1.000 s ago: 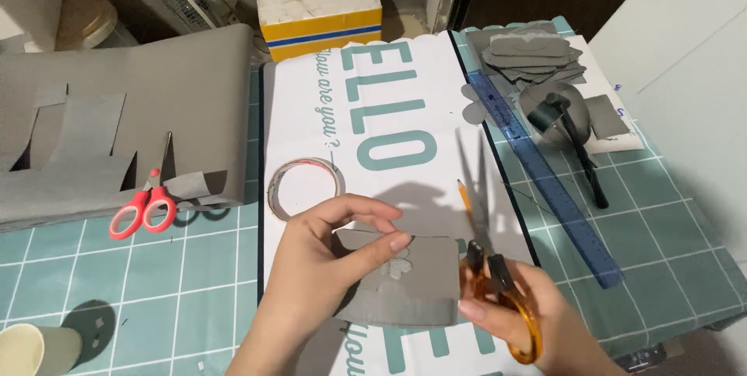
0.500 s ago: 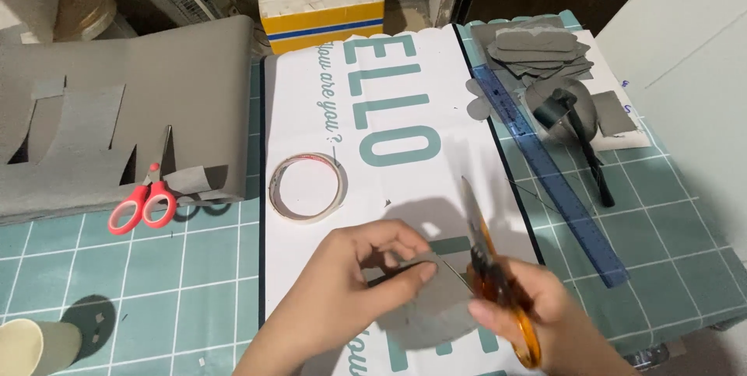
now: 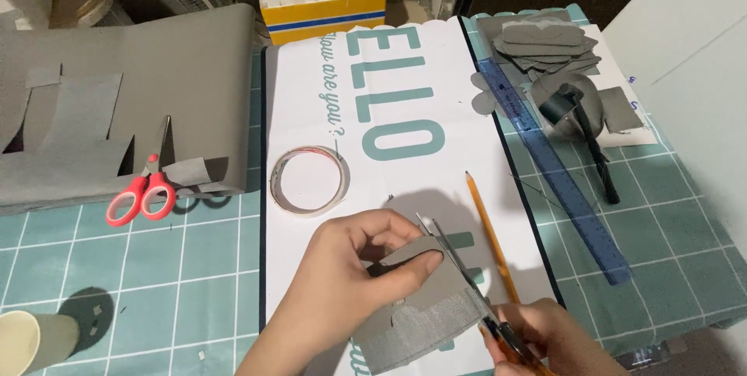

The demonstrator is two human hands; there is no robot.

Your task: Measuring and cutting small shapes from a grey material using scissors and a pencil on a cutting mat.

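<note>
I'm mid-cut: my left hand (image 3: 354, 267) pinches the grey felt piece (image 3: 420, 310) low over the white lettered card, while my right hand (image 3: 548, 337), clenched on orange-handled scissors (image 3: 467, 283), must steer the blades along the outline.

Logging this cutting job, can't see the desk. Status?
Left hand pinching grey felt piece. Right hand working orange-handled scissors, blades at the felt's edge. Pencil lies close beside the blades.

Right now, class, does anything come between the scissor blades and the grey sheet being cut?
Nothing visible does. The orange scissors in the right hand already meet the grey sheet, which the left hand holds.
</note>
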